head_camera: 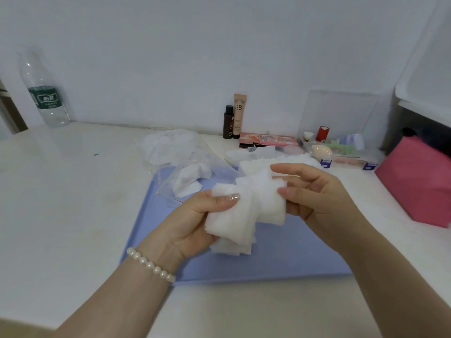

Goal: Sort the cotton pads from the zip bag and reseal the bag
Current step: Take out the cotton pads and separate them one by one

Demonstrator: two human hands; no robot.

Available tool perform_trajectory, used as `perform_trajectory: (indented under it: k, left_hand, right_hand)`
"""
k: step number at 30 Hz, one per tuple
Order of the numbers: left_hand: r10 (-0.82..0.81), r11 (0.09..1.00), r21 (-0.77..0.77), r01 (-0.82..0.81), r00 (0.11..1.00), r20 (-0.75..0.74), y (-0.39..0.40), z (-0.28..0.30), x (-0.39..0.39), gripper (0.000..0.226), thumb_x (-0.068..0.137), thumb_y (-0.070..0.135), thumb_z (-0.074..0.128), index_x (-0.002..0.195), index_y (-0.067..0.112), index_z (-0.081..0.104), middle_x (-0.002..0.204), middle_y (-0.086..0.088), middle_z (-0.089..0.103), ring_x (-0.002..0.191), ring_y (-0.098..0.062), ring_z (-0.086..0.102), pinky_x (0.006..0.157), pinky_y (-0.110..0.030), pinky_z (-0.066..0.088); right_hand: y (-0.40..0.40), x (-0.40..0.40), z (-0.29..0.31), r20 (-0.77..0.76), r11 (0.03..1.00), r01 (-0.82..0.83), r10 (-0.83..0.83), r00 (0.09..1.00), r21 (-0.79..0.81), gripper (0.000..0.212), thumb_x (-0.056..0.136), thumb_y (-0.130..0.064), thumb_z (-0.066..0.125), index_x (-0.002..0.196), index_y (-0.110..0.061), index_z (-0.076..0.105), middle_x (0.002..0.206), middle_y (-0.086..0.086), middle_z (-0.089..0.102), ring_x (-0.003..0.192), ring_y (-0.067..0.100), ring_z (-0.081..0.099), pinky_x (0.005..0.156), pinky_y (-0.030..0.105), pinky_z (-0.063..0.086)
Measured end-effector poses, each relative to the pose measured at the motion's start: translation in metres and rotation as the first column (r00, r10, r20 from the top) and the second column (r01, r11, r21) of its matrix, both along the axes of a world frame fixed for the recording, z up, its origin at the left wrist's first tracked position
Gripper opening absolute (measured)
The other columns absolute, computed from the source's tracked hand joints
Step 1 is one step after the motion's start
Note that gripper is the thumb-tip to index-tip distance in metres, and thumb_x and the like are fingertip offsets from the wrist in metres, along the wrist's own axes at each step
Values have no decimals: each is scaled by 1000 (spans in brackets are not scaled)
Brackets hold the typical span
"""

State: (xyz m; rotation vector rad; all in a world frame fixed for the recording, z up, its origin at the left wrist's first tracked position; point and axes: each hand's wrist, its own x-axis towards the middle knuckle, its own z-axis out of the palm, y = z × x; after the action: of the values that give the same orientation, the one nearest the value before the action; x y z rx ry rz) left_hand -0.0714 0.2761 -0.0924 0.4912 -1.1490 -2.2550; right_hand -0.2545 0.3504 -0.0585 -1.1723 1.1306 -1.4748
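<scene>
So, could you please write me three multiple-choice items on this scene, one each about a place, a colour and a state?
1. Where does the water bottle stand?
A. far left by the wall
B. on the mat
C. in the clear box

2. What colour is the mat?
A. green
B. pale blue
C. black

3. What is the left hand doing?
A. resting flat
B. gripping the cotton pads
C. pointing

Answers:
1 A, it is at the desk's far left edge.
2 B, pale blue shows under both hands.
3 B, its thumb presses onto the stack.
</scene>
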Motion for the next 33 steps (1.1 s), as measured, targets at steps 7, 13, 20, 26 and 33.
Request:
perform_trajectory:
  k: [7, 13, 20, 26, 33]
  left_hand:
    - [-4, 1000, -18, 3, 1000, -15, -1, -2, 1, 55, 37, 23, 94, 86, 6, 76, 89, -11, 73, 80, -23, 70, 74, -33, 57]
    - [4, 999, -44, -4, 1000, 5, 0, -2, 0, 55, 39, 23, 94, 86, 3, 75, 88, -14, 72, 78, -25, 70, 70, -33, 57]
    - [101, 994, -50, -98, 993, 62, 2, -3, -3, 17, 68, 5, 61, 78, 3, 75, 79, -13, 71, 69, -22, 68, 62, -30, 57]
    - [96, 991, -100, -90, 994, 59, 5, -2, -6, 18, 67, -6, 67, 83, 2, 74, 83, -12, 71, 73, -20, 68, 64, -27, 56]
    - [141, 990, -24, -140, 989, 44, 10, -1, -11, 24, 74, 15, 60, 91, 6, 73, 91, -13, 71, 75, -21, 69, 66, -31, 55]
  right_hand:
    - [0, -3, 1, 28, 999, -42, 42, 999, 3, 37, 78, 19, 49, 100, -7, 64, 91, 10, 73, 81, 22, 70, 63, 31, 59]
    - [-2, 5, -4, -348, 959, 225, -273, 897, -172, 33, 68, 14, 68, 82, -14, 61, 89, 3, 66, 68, 15, 62, 58, 28, 54]
    - [-5, 8, -18, -685, 862, 197, -494, 535, -468, 11, 61, -7, 59, 64, -14, 66, 61, -10, 50, 62, -1, 46, 56, 7, 33]
    - [-3, 16, -12, -483, 988, 120, -152, 862, -96, 44, 68, -25, 71, 66, 15, 54, 59, 25, 45, 56, 21, 39, 53, 31, 35]
    - [-7, 17, -17, -202, 957, 285, -268, 942, 57, 26, 90, -12, 55, 83, 13, 57, 73, 16, 59, 60, 21, 58, 59, 40, 56]
